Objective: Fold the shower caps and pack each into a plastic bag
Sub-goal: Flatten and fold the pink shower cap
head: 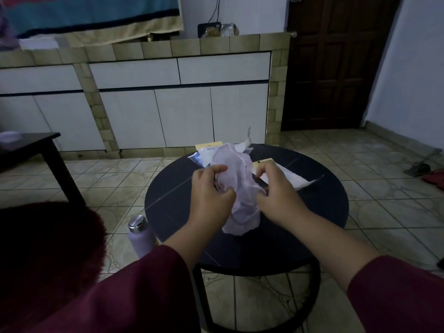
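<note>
Both my hands, left hand [211, 188] and right hand [274, 191], have fingers pinching a crumpled shower cap [236, 188], barely folded; plastic bags [286, 175] wait on the far surface [312, 212], unpacked.

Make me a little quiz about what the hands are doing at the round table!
1. True or false: both hands grip the cap.
2. What stands on the floor left of the table? A) a bottle B) a bucket C) a shoe
3. Fill in: the flat bags lie on the table's ____ side, beyond the hands.

Key:
1. True. The left hand and right hand each pinch the crumpled cap above the table.
2. A, the bottle with a metal lid.
3. Far. One bag lies behind the cap, another bag past the right hand.
</note>
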